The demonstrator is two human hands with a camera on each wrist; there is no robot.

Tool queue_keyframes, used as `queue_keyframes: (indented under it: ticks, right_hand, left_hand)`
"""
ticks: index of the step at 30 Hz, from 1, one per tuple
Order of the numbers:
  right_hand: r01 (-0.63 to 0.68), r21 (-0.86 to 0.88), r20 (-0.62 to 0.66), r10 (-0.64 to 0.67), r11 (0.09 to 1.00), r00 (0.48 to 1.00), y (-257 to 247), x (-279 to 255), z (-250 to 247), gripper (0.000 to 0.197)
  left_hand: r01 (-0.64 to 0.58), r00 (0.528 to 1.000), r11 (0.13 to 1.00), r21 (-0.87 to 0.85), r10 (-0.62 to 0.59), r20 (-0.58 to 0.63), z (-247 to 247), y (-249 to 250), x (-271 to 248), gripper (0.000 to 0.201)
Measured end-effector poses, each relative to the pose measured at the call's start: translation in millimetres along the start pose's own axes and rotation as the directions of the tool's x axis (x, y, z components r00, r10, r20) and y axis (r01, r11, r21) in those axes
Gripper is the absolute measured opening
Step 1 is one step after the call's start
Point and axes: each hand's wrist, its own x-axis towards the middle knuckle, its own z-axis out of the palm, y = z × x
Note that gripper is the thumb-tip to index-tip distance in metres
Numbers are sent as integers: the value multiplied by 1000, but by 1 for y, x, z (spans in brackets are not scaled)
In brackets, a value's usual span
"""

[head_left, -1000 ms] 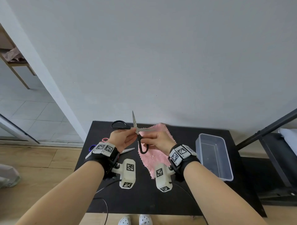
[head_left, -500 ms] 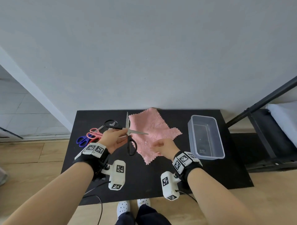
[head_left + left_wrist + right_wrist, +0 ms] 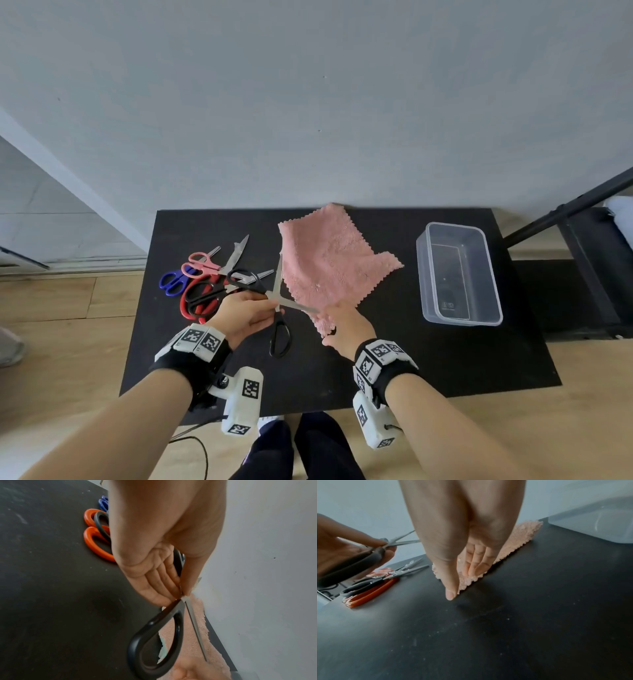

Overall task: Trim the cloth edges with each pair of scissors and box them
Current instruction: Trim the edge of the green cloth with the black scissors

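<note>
My left hand [image 3: 246, 313] pinches the black-handled scissors [image 3: 280, 337] at the pivot, just above the black table [image 3: 445, 359]. The blades are spread apart, and one handle loop [image 3: 154, 623] hangs toward me. One blade points at the pink cloth [image 3: 329, 260], which lies flat mid-table. My right hand [image 3: 346, 325] rests with straight fingers on the cloth's near corner [image 3: 518, 536], its thumb pointing down beside the edge. A clear plastic box [image 3: 421, 274] stands to the right of the cloth with no scissors in it.
Several other scissors lie piled at the left of the table: a red pair [image 3: 191, 301], a pink pair [image 3: 200, 262] and a blue pair [image 3: 173, 281]. A wall runs along the table's far edge. A black frame [image 3: 565, 212] stands to the right.
My right hand has let go of the scissors' handle and dropped onto the cloth's near corner. The left hand has lowered the open scissors toward the table. My head has tilted down.
</note>
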Motion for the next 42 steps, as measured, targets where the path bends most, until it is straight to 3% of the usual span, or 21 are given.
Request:
queue_keyframes:
  ticks: [4,11,15,20,23,26,29,33,35,40,42]
  right_hand:
    - [-9,32,-81,11,999,997,1,6,8,14]
    - [2,78,-112,7,997,994,2,11,3,11]
    - [-37,241,-112,65,970,992,0,11,-13,17]
    - [-20,447,-130,87,894,988,-5,9,-49,10]
    - [24,486,-164,64,873,984,-11,9,-70,19]
    - [95,524,-187,5,846,982,-25,1,-93,13]
    - [121,606,-138,-45,786,989,-35,0,-105,12]
    - [176,616,-103,-143,768,984,-52,-6,-122,24]
    - [197,630,-93,-179,751,979,-58,-7,-128,20]
    - [233,623,-115,-207,747,972,-69,-4,-133,14]
    - [239,641,-120,-212,729,970,-74,-3,-136,22]
  left_hand:
    - [6,1000,1000,-1,-6,-1,-6,-1,-1,16]
    - [-1,1000,1000,1,1,25,-12,2,-3,19]
    - [-21,1000,1000,14,21,15,-15,7,-5,21]
    - [-65,997,996,69,62,42,-9,18,-16,18]
    - [-107,992,992,68,102,70,-2,29,-24,18]
    - [-165,984,985,58,160,85,5,43,-37,19]
    - [-177,981,983,53,172,94,13,52,-36,25]
    - [-221,973,975,19,220,71,21,65,-42,31]
    - [-236,970,972,14,235,64,24,70,-44,34]
    - [-245,968,969,-19,245,58,26,77,-43,36]
    - [-249,966,968,-25,250,74,25,80,-43,33]
